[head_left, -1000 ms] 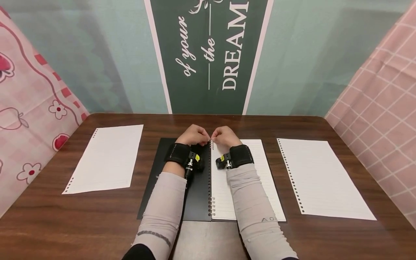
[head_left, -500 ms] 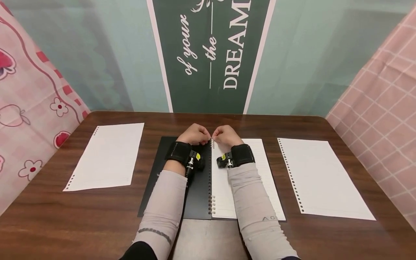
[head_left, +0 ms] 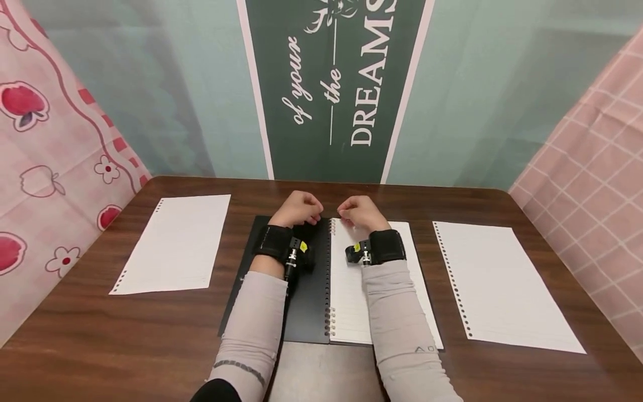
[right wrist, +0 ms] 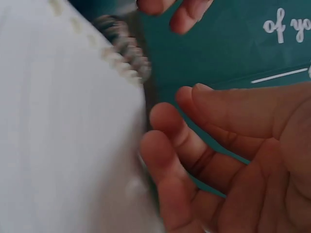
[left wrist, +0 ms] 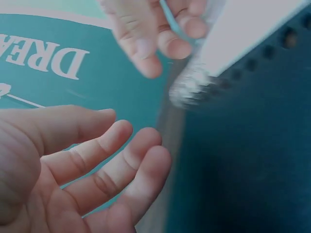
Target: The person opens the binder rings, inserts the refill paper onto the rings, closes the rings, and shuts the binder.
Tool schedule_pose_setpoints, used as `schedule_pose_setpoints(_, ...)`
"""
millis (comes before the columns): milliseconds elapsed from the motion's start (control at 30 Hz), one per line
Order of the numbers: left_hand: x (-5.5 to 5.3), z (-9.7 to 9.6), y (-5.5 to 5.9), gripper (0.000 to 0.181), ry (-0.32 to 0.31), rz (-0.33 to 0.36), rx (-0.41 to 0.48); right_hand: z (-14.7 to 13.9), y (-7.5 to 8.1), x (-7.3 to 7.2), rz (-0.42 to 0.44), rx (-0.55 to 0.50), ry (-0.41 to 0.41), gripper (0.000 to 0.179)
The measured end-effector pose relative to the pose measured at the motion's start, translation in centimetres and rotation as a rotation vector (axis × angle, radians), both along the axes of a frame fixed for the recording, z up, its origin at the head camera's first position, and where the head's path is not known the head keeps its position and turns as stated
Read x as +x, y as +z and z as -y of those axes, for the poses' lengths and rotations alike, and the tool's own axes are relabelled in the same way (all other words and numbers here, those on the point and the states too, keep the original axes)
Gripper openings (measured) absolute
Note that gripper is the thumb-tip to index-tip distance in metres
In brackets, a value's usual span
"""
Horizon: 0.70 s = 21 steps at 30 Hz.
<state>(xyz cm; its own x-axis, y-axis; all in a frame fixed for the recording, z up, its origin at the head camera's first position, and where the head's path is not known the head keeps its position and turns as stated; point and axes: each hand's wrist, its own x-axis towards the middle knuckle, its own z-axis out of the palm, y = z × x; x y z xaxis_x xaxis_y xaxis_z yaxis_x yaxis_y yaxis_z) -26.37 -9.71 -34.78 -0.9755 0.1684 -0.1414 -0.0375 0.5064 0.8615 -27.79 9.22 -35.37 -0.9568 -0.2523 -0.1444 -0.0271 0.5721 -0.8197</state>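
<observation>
A ring-bound notebook (head_left: 346, 307) lies spread on the table, black cover on the left and lined white pages on the right. Binder rings (head_left: 330, 321) show at the near and far ends of its spine. My left hand (head_left: 300, 209) hovers by the far end of the black cover, fingers loosely bent with nothing between them in the left wrist view. On the other side of the spine, my right hand (head_left: 363, 212) is over the far edge of the white pages. Its relaxed fingers (right wrist: 165, 155) hold nothing, and a gap separates the two hands.
A loose punched sheet (head_left: 173, 245) lies on the left of the wooden table (head_left: 166, 335). Another punched sheet (head_left: 502, 285) lies on the right. A silvery-grey panel (head_left: 326, 371) sits below the notebook's near edge. Printed cloths hang around the table.
Both hands had their fingertips together at the far rings. They have now come off the rings and moved apart, the right hand shifting rightward. The head view has tilted slightly.
</observation>
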Motion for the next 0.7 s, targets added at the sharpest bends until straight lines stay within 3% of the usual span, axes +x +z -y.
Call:
schedule_pose_setpoints(167,1.1,0.2,0.8,0.025,-0.028,-0.009,-0.016,-0.1,1.0,1.2,0.007,-0.028,0.005,0.022)
schedule_pose_setpoints(367,1.7,0.1,1.6,0.021,-0.041,-0.028,-0.062,0.4,2.1,2.2,-0.015,0.025,0.063,0.019)
schedule_pose_setpoints(700,2.7,-0.4,0.9,0.021,-0.061,0.032,-0.066,0.6,1.4,2.9,0.008,0.118,0.092,0.017)
